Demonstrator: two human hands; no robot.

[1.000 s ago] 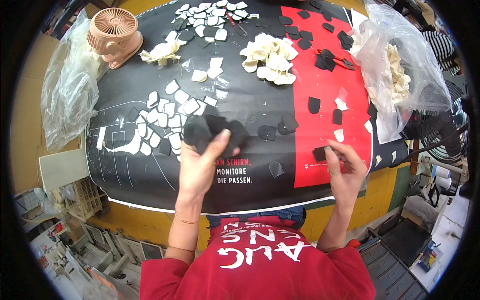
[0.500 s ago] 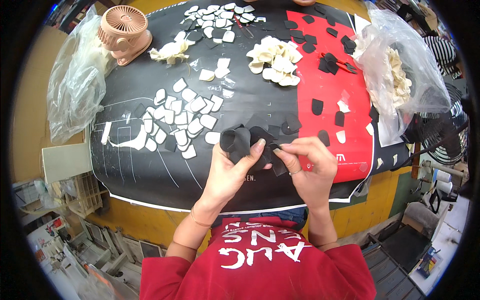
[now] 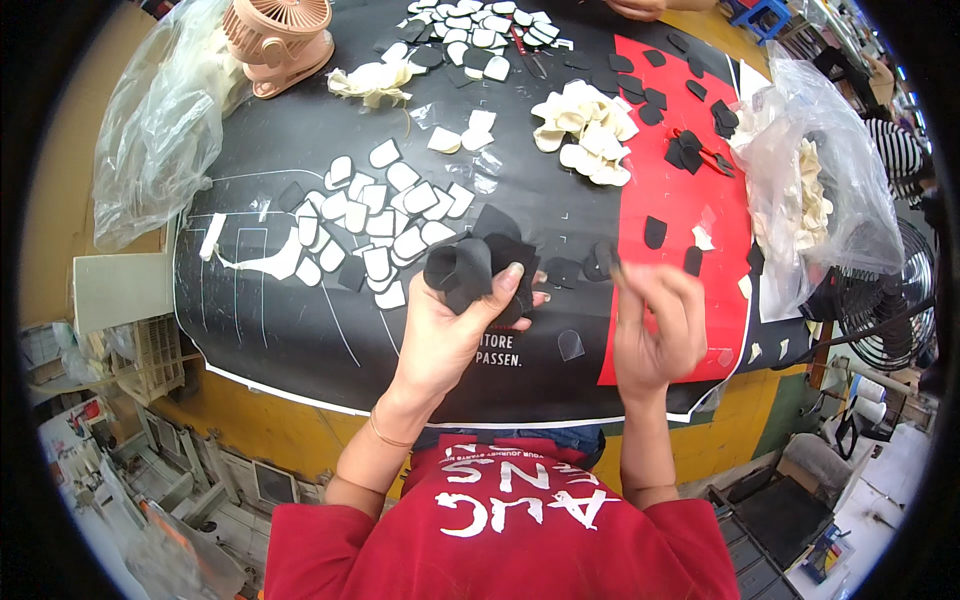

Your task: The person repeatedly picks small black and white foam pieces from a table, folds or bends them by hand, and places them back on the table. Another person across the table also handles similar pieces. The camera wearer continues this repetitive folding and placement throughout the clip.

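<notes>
A bunch of black fabric pieces (image 3: 468,268) is gripped in my left hand (image 3: 450,335), thumb pressed on top. Apart from it, to the right, my right hand (image 3: 660,325) is raised over the red part of the mat, slightly blurred. Its fingertips are pinched together, with a small dark bit at their tips that I cannot make out. Between my hands, a clear film piece (image 3: 570,345) with a rounded end lies on the mat. Just beyond are loose dark pieces (image 3: 597,262). White rounded pieces with dark edges (image 3: 378,222) are strewn left of my left hand.
Cream fabric pieces (image 3: 585,130) are heaped farther back. Red-handled pliers (image 3: 715,160) lie among black pieces at the right. A peach fan (image 3: 280,40) and plastic bag (image 3: 160,130) stand at left; another bag (image 3: 810,190) is at right. Another person's hand (image 3: 637,8) shows at the far edge.
My right hand has pulled away from the bunch toward the right. My left hand still holds the black pieces. The clear film piece now shows lying by itself, and the view has shifted slightly.
</notes>
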